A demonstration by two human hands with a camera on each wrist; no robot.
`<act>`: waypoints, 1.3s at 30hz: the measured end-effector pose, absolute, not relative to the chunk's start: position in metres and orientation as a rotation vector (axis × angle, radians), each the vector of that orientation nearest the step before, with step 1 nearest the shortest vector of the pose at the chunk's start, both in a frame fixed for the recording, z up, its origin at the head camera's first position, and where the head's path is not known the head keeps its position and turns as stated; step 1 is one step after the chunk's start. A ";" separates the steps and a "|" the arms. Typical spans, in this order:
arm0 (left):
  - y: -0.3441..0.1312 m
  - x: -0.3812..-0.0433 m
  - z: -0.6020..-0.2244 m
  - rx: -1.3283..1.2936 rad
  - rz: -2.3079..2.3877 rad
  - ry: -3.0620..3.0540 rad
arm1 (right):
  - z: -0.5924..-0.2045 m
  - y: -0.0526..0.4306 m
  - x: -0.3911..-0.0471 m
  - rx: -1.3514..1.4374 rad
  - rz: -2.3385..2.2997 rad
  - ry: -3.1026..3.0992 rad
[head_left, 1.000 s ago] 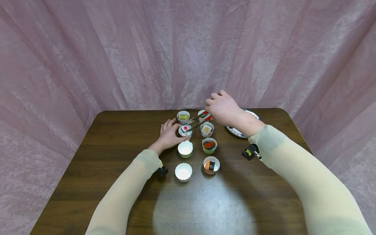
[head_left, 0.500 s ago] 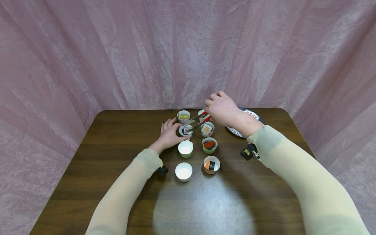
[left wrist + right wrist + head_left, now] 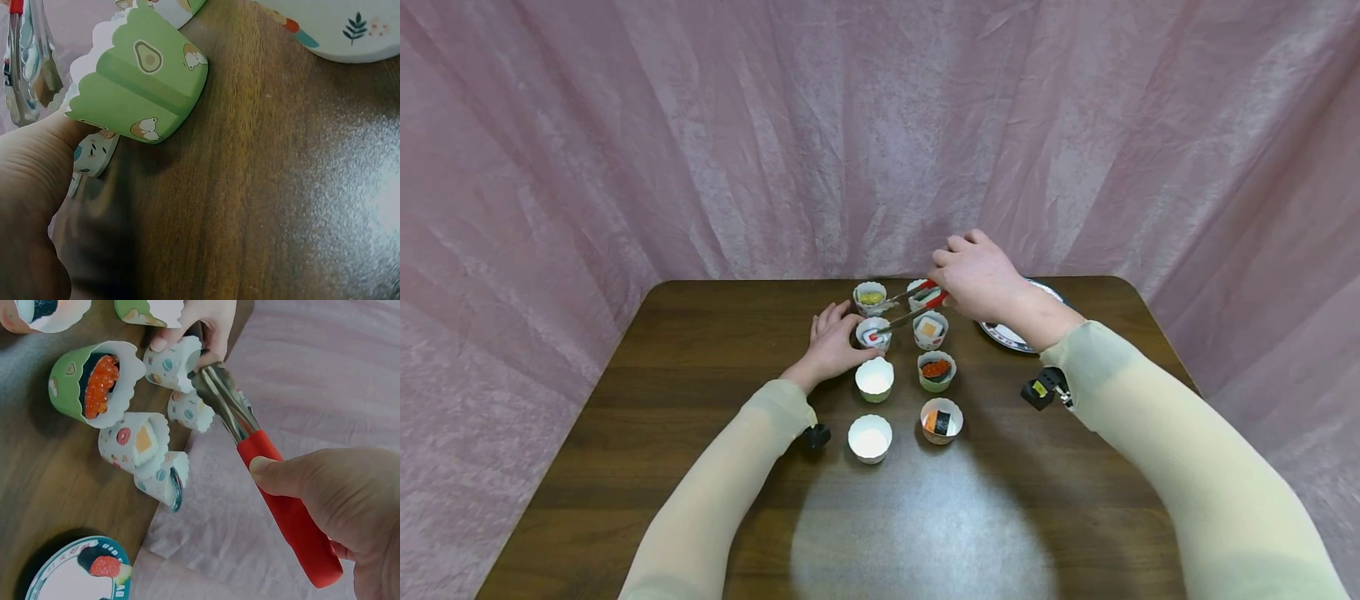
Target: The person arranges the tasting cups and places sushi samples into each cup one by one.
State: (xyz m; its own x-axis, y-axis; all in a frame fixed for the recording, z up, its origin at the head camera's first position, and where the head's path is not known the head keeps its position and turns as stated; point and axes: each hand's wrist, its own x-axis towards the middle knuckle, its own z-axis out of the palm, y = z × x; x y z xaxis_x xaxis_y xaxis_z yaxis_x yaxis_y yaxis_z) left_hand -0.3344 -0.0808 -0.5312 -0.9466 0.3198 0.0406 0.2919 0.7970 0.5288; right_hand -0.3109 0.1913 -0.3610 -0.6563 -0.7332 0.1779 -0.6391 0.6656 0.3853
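My right hand (image 3: 981, 271) grips the red handles of metal tongs (image 3: 275, 494). The tong tips reach into a patterned paper baking cup (image 3: 874, 343), second from the back in the left row. A white sushi roll (image 3: 870, 334) with a red middle lies in that cup, partly hidden by the tongs. Around the same cup, my left hand (image 3: 832, 346) holds the rim side between thumb and fingers. Just in front stands a green paper cup (image 3: 156, 81) with an avocado print, its white inside showing. Whether the tongs still pinch the roll is unclear.
Behind is a cup with yellow food (image 3: 870, 298). The right row has cups with a tan-topped piece (image 3: 928, 330), orange roe (image 3: 936, 369) and a black-banded piece (image 3: 938, 422). A white-inside cup (image 3: 870, 439) stands nearest. A rimmed plate (image 3: 47, 575) bears sushi (image 3: 103, 565).
The roll, first above the cup's rim, has gone down into the cup and turned. My right hand and the tongs have shifted slightly right. The left hand has stayed put.
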 end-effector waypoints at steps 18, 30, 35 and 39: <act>-0.094 -0.334 -0.532 0.500 0.891 2.920 | -0.359 0.223 -0.305 0.975 -0.358 -2.629; -0.125 -0.328 -0.526 0.517 0.913 2.882 | -0.358 0.253 -0.299 0.875 -0.307 -2.685; -0.138 -0.326 -0.527 0.499 0.953 2.911 | -0.360 0.266 -0.296 0.848 -0.273 -2.676; -0.142 -0.321 -0.525 0.518 0.995 2.922 | -0.361 0.275 -0.292 0.819 -0.247 -2.675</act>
